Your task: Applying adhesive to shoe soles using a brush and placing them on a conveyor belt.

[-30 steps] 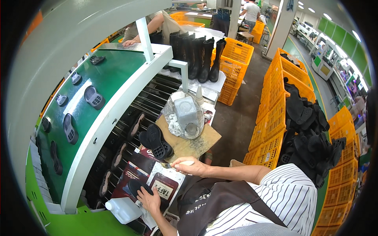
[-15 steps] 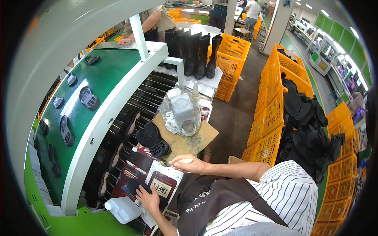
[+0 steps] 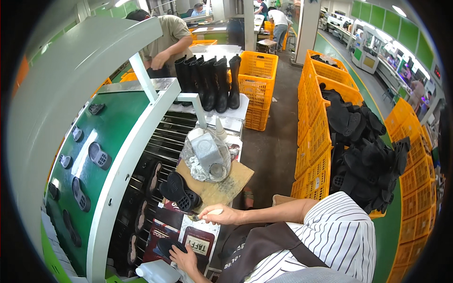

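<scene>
My right hand (image 3: 225, 215) is closed round the pale handle of a brush (image 3: 213, 213), its bristle end pointing left over the printed cardboard. Nearer to me, my left hand (image 3: 185, 258) grips the edge of a black shoe sole (image 3: 170, 248), fingers over its upper face. Just beyond the brush lie several stacked black soles (image 3: 178, 188), touching a tan board (image 3: 232, 183). On that board stands a plastic-wrapped container (image 3: 206, 152) with a round opening, beside a white nozzle bottle (image 3: 220, 128). A translucent jug (image 3: 158, 272) sits beside my left hand.
Left, a green conveyor (image 3: 113, 125) carries scattered soles behind a white frame (image 3: 123, 181). Footwear lies on metal rollers (image 3: 165, 134). Black boots (image 3: 222, 85) stand ahead, near a co-worker (image 3: 172, 40). Yellow crates (image 3: 315, 165), heaped with black soles (image 3: 363, 160), line the right.
The head view has tilted up, showing more of the room ahead. Both hands keep hold of the brush and the sole. The co-worker's hand has come off the frame's edge.
</scene>
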A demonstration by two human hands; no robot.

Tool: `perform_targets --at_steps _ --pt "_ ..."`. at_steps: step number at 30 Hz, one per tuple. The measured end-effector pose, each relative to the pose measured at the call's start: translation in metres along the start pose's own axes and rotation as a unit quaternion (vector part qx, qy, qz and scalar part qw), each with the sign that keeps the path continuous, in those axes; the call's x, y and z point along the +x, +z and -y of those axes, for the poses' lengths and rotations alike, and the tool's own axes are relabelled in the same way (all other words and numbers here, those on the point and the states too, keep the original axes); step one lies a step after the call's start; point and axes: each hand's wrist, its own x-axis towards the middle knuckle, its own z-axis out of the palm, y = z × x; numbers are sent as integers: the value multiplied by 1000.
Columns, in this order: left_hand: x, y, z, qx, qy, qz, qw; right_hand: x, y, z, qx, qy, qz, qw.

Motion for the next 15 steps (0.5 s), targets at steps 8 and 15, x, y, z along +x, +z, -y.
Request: perform_targets --at_steps 8,15 --pt "0 -4 -3 2 9 12 1000 0 -4 -4 -13 16 -12 1000" --pt "-1 -4 0 -3 11 6 1000 3 -3 -11 -11 1 1 1000"
